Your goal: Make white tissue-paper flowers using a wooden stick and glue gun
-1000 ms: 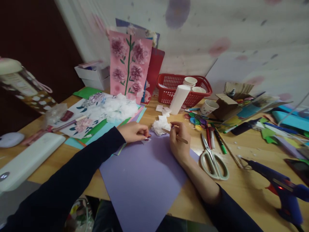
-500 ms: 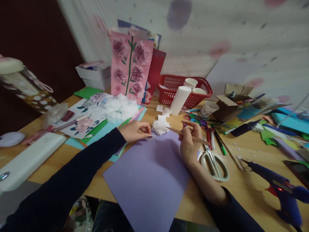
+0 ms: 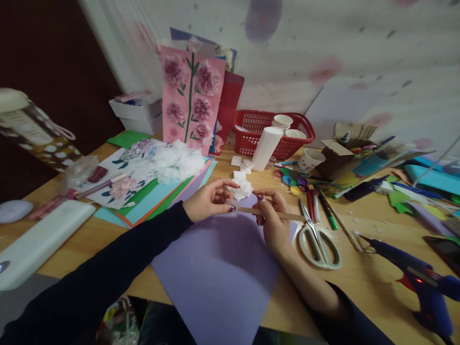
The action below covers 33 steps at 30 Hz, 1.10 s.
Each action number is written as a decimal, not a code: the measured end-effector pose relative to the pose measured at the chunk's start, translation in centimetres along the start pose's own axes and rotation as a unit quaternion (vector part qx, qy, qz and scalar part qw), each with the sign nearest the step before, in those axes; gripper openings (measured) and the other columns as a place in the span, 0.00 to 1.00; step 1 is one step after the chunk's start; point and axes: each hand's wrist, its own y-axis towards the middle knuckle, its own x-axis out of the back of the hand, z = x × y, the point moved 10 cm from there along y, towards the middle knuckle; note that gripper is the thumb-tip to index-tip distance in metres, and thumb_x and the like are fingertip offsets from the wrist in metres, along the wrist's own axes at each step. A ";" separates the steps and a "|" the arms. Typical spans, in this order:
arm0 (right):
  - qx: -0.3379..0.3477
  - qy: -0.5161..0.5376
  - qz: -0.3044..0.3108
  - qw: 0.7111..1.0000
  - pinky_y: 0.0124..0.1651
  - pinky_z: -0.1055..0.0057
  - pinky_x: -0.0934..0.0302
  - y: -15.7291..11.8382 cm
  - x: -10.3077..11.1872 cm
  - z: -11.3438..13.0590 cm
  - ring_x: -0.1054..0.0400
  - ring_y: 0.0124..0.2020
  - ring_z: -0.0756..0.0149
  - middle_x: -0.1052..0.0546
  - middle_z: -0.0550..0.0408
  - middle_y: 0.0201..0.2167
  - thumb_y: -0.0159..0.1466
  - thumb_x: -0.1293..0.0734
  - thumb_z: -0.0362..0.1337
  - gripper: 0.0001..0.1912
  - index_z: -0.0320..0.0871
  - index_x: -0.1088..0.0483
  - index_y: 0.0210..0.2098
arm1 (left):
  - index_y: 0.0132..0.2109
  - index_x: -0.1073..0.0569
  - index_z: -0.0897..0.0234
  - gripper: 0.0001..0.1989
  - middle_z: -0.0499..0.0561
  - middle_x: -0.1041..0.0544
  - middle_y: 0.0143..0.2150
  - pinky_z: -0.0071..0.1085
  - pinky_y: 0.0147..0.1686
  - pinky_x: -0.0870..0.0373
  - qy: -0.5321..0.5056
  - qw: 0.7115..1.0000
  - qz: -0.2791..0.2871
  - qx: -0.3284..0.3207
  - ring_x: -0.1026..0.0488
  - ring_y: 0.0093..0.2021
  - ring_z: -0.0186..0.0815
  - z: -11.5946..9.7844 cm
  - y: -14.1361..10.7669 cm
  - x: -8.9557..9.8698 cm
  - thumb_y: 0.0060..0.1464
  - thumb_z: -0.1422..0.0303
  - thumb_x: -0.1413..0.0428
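Note:
My right hand is closed around a flat wooden craft stick, whose tip points left, close to my left thumb. My left hand has its fingers curled toward the thumb; anything small between them is too hard to see. The left index finger reaches the edge of a crumpled white tissue paper puff. That puff lies at the far edge of a purple sheet of paper, between my two hands. Both hands are over the sheet's far end.
Scissors lie right of my right wrist, with a blue glue gun farther right. Behind are a white roll, a red basket and a paper cup. White tissue lies left, near a pink flower picture.
My left hand has moved right, up to the tissue puff. My right hand has shifted left and lower, bringing the stick's tip near my left thumb.

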 end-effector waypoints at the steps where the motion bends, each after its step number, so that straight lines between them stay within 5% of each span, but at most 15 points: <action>1: -0.002 0.003 -0.001 1.000 0.17 0.76 0.58 0.0 0.1 -0.1 0.49 0.13 0.76 0.40 0.67 0.12 0.61 0.36 0.40 0.07 0.43 0.32 0.35 | 0.49 0.32 0.65 0.25 0.43 0.30 0.32 0.28 0.38 0.33 0.002 1.000 0.003 0.001 0.30 0.33 0.27 0.0 0.0 -0.1 0.42 0.76 0.37; 16: -0.015 0.032 -0.023 0.999 0.17 0.77 0.59 0.2 0.4 -0.4 0.51 0.12 0.76 0.41 0.68 0.10 0.59 0.35 0.37 0.04 0.43 0.31 0.32 | 0.38 0.24 0.69 0.09 0.51 0.20 0.34 0.30 0.42 0.29 0.017 0.997 -0.049 0.064 0.23 0.34 0.31 1.2 0.0 1.1 0.46 0.76 0.39; 33: 0.002 0.035 -0.099 0.995 0.17 0.75 0.55 0.7 2.4 -0.2 0.50 0.13 0.77 0.37 0.66 0.17 0.57 0.36 0.36 0.04 0.44 0.32 0.33 | 0.40 0.25 0.69 0.13 0.52 0.20 0.33 0.36 0.44 0.26 -0.010 0.997 -0.059 0.046 0.22 0.35 0.34 0.7 0.0 1.6 0.44 0.74 0.36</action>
